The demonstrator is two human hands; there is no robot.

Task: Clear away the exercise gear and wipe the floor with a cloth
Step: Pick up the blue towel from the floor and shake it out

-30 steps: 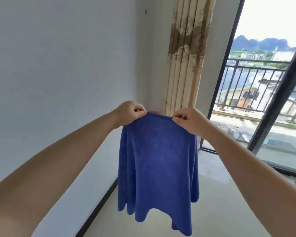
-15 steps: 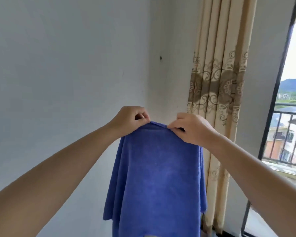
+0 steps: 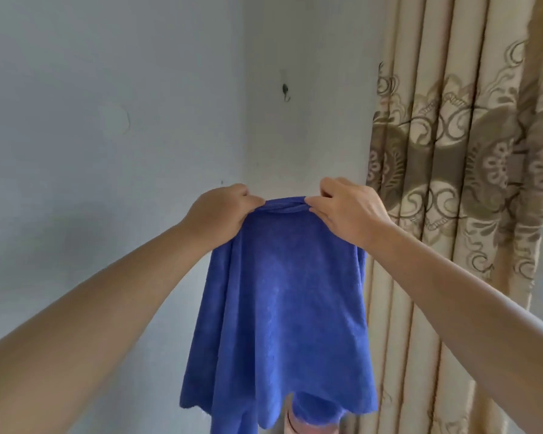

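A blue cloth (image 3: 279, 308) hangs down in front of me, held up by its top edge. My left hand (image 3: 220, 214) pinches the left end of that edge and my right hand (image 3: 348, 211) pinches the right end, the two hands close together. Both arms are stretched out towards the room's corner. A small metal hook (image 3: 285, 91) is fixed to the wall above the cloth and well clear of it. The floor and any exercise gear are out of view.
Pale walls (image 3: 107, 151) meet in a corner straight ahead. A beige patterned curtain (image 3: 464, 183) hangs at the right, just behind my right hand. A round patch (image 3: 115, 119) shows on the left wall.
The view has tilted up and turned left: the window, balcony and floor have left the frame and the wall hook has come into view. Both hands have kept hold of the cloth.
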